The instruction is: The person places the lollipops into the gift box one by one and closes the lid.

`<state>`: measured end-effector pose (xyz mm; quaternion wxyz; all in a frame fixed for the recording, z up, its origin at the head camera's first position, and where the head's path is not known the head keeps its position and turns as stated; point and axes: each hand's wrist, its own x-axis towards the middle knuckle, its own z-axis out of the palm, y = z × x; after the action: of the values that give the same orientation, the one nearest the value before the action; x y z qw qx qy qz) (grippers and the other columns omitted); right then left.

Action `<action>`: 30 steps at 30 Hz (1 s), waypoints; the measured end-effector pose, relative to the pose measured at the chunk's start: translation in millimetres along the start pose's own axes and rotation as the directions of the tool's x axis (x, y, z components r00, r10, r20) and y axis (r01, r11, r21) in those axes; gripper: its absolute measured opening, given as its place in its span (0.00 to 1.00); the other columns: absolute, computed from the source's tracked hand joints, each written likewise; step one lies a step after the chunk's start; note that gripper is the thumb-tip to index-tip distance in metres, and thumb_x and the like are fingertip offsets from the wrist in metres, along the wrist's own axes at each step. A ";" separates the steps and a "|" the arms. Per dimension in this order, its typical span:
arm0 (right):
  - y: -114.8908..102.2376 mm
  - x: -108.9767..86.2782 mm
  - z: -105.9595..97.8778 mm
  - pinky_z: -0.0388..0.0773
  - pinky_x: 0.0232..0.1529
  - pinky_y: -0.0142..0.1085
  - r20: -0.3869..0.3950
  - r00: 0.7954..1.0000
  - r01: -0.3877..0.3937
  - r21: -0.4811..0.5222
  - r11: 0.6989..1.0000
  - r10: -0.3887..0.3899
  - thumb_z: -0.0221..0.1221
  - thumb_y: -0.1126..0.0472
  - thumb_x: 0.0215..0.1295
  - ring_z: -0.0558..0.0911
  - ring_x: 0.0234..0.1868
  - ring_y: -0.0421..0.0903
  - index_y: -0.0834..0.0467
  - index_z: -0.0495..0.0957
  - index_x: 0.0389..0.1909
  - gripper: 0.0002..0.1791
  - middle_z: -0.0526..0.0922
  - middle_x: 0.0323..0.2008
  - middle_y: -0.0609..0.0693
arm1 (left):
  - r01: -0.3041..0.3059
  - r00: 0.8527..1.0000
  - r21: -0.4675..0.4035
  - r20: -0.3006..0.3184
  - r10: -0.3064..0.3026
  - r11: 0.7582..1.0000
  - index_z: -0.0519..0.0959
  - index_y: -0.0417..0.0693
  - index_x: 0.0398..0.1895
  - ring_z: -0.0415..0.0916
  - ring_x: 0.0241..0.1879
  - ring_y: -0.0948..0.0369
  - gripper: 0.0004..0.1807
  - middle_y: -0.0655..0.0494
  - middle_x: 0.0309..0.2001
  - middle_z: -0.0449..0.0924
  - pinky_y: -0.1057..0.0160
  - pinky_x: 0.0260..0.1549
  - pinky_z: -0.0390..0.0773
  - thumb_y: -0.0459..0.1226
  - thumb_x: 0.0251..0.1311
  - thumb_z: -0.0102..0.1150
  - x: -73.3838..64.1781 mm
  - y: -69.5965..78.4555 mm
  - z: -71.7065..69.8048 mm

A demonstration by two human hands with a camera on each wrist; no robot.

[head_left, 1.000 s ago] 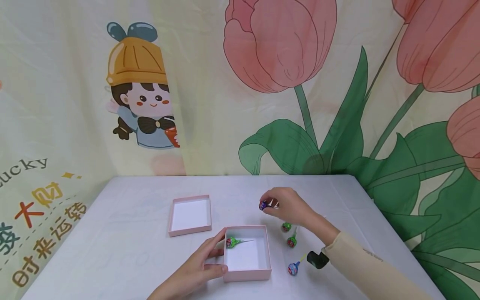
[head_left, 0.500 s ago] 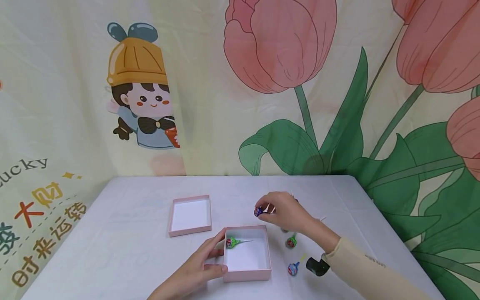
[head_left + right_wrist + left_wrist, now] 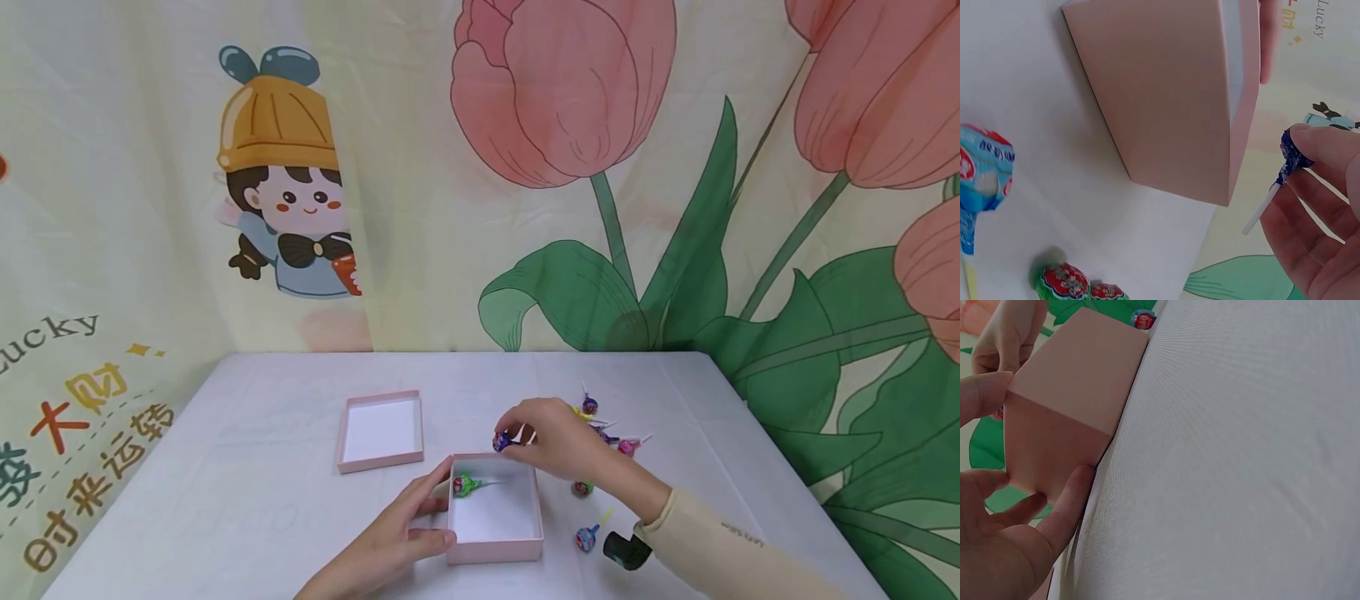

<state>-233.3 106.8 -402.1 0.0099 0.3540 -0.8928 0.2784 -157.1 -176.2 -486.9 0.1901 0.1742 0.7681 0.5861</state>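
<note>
A pink square box (image 3: 495,552) stands on the table, its inside white, with one green-wrapped lollipop (image 3: 465,485) lying in it by the left wall. My left hand (image 3: 408,529) holds the box at its left side, thumb at the near corner and fingers along the wall, as the left wrist view (image 3: 1010,544) also shows. Between thumb and finger, my right hand (image 3: 555,433) pinches a dark blue-wrapped lollipop (image 3: 1294,153) by its head, just above the box's far right edge. Its white stick points back toward the palm.
The shallow pink lid (image 3: 380,461) lies left and behind the box. Right of the box are a light blue lollipop (image 3: 586,539) and a green one (image 3: 582,489). Purple (image 3: 590,405), yellow and pink (image 3: 628,447) lollipops lie farther back. A black wrist device (image 3: 627,551) hangs by the right sleeve.
My right hand has come left and nearer with the dark blue lollipop, from behind the box to its far edge. Lollipops behind that hand now show. My left hand stays on the box.
</note>
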 end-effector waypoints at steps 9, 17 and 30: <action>-6.5 2.6 14.0 0.82 0.39 0.25 0.041 0.999 -0.034 0.029 0.999 0.033 0.74 0.60 0.66 0.82 0.38 0.33 0.54 0.89 0.51 0.13 0.88 0.40 0.40 | 0.001 1.000 -0.009 0.001 -0.001 1.000 0.47 0.64 0.88 0.65 0.74 0.42 0.48 0.38 0.84 0.47 0.60 0.60 0.80 0.43 0.73 0.65 0.5 -0.6 -1.0; -13.1 4.2 23.0 0.81 0.39 0.24 0.058 0.998 -0.026 0.029 0.999 0.024 0.75 0.61 0.66 0.83 0.37 0.33 0.53 0.89 0.49 0.12 0.87 0.38 0.39 | -0.018 1.000 -0.016 0.005 0.018 1.000 0.47 0.63 0.88 0.64 0.75 0.41 0.49 0.38 0.85 0.46 0.70 0.56 0.77 0.42 0.73 0.65 -0.9 -1.1 -0.9; -15.2 5.7 39.9 0.80 0.39 0.23 0.083 0.996 -0.033 0.010 0.999 0.032 0.75 0.60 0.65 0.83 0.37 0.33 0.54 0.89 0.51 0.14 0.88 0.39 0.38 | -0.030 1.000 -0.028 0.006 0.031 0.999 0.48 0.63 0.88 0.64 0.75 0.41 0.49 0.38 0.85 0.46 0.70 0.56 0.77 0.41 0.73 0.66 -0.5 -2.3 -0.3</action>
<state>-220.7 74.1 -427.1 -0.0338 0.3507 -0.8965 0.2685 -157.0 -177.3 -489.0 0.1862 0.1852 0.7565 0.5990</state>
